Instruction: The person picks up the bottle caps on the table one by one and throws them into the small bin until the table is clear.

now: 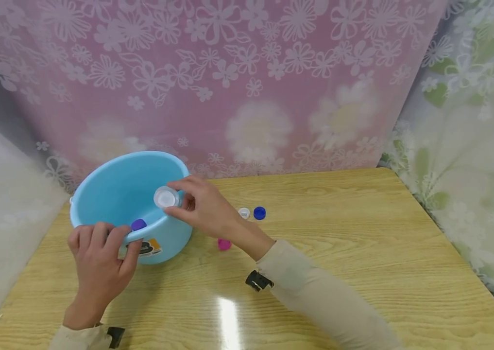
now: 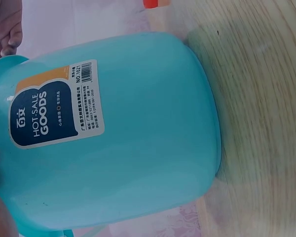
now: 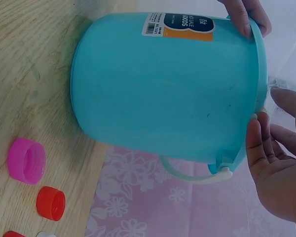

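A light blue bucket (image 1: 170,243) stands upright on the wooden table, its front label showing in every view. My left hand (image 1: 100,257) grips the near rim, fingers over the edge and thumb outside. Close by its fingertips, a purple cap (image 1: 139,224) shows just past the rim; whether a finger touches it I cannot tell. Above the bucket's right rim my right hand (image 1: 207,206) pinches a small clear round plastic container (image 1: 166,197) between thumb and fingers. The right wrist view shows that right hand (image 3: 281,163) beside the rim, and the left hand (image 3: 246,17) on it.
Right of the bucket lie a pink cap (image 1: 224,244), a white cap (image 1: 244,213) and a blue cap (image 1: 259,213). A red cap (image 3: 51,203) appears beside the pink one in the right wrist view. A floral curtain (image 1: 251,87) hangs behind the table (image 1: 360,253).
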A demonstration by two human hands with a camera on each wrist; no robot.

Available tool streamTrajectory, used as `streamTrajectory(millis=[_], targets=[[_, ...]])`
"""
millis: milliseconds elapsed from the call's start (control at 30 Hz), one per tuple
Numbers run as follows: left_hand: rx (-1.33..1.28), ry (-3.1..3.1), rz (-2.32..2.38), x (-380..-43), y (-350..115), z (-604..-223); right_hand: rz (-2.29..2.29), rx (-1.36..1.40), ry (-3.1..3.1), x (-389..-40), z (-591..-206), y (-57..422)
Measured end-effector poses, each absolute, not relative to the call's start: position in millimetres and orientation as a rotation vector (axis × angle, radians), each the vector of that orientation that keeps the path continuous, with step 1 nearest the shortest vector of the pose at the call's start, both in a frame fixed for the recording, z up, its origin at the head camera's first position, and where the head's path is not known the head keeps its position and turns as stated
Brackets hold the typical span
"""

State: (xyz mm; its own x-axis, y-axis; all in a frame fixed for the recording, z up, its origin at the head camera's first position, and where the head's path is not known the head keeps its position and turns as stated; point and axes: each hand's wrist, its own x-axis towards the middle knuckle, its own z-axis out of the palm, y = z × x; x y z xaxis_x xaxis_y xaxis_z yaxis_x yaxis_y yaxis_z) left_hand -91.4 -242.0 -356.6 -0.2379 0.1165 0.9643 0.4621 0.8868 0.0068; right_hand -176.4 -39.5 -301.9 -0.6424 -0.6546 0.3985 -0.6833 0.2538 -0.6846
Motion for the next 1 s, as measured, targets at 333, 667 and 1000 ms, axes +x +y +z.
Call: streamTrajectory(millis=[333,667,1000], targets=[[-0.439,-1.81,-0.337,-92.7,-242.2,-358.3,1.32,1.296,-2.491,-177.1,-302.9,-42.0],[-0.439,-1.808,-0.339,-93.7,-241.6,-358.7,1.299,1.288,-2.513,-178.6,-303.0,-41.6],[-0.434,-1.802,-0.341,-91.8,-242.9,-357.9,1.285,1.282,-2.547,-179.1,-301.4,-44.7]])
